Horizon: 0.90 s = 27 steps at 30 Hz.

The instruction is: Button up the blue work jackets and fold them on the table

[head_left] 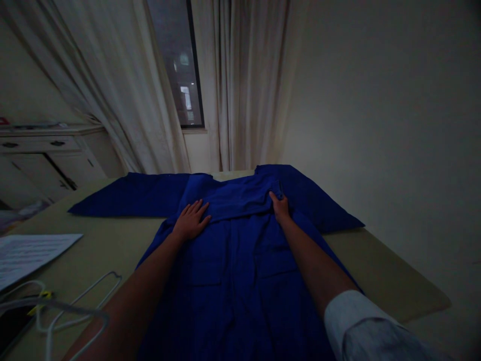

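A blue garment with two sleeves [240, 281] lies spread over the table, its sleeves pointing out to the left and right. Across its upper part runs a folded-over band of the same cloth [236, 198]. My left hand [192, 220] rests flat on the left end of this band, fingers spread. At the band's right end, my right hand [280, 205] pinches the cloth between thumb and fingers, near a small dark slit. The lower end of the garment runs out of view at the bottom.
White hangers [80, 313] lie at the lower left, by a dark object with a yellow part [39, 303]. A printed sheet [33, 255] is on the table [124, 240]. Behind stand curtains [248, 85], a window and a cabinet [67, 150]; a wall [394, 125] borders the right.
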Each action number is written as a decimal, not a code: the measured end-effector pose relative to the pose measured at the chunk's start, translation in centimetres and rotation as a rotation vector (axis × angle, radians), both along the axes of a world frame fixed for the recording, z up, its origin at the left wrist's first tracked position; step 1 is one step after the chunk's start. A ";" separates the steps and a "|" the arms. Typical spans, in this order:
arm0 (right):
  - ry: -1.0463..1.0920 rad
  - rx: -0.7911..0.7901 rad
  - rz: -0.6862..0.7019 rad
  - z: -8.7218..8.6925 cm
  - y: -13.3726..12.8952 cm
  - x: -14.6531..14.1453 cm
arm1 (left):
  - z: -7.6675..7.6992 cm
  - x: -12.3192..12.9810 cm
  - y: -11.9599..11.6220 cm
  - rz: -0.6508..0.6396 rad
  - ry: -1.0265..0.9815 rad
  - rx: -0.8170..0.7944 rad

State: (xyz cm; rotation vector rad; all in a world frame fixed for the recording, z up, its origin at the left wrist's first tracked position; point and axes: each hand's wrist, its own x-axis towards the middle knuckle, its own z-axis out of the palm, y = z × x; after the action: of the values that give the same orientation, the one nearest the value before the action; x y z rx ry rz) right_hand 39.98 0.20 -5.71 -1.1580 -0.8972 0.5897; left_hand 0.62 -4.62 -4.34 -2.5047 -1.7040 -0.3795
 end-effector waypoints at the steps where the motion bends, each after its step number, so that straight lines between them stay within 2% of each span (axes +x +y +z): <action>1: -0.001 -0.002 0.000 0.0 0.0 0.0 | 0.0 0.0 0.0 0.002 -0.001 0.002; 13: 0.029 -0.010 0.003 0.4 -0.3 -0.1 | -0.1 0.1 0.0 -0.004 -0.015 0.025; 18: -0.046 -0.022 -0.012 0.2 -0.4 -0.1 | -0.4 -0.2 0.2 0.013 -0.051 0.045; 20: -0.142 -0.027 -0.038 0.2 -0.4 -0.2 | -0.6 -0.4 0.2 0.074 -0.094 0.111; 23: -0.319 0.035 -0.128 0.6 -0.2 0.2 | -0.8 -0.7 0.5 0.244 -0.179 0.215; 25: -0.399 0.066 -0.194 1.3 0.2 1.2 | -0.5 -0.9 1.3 0.356 -0.247 0.204; 27: -0.425 -0.005 -0.229 2.1 0.7 2.6 | 0.3 -1.2 2.5 0.454 -0.351 0.106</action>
State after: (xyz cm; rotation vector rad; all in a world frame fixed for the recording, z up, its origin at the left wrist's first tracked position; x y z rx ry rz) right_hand 42.62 0.94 -3.61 -1.3952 -1.1007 0.1584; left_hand -0.61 -2.10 -4.04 -1.9783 -2.2342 -0.8710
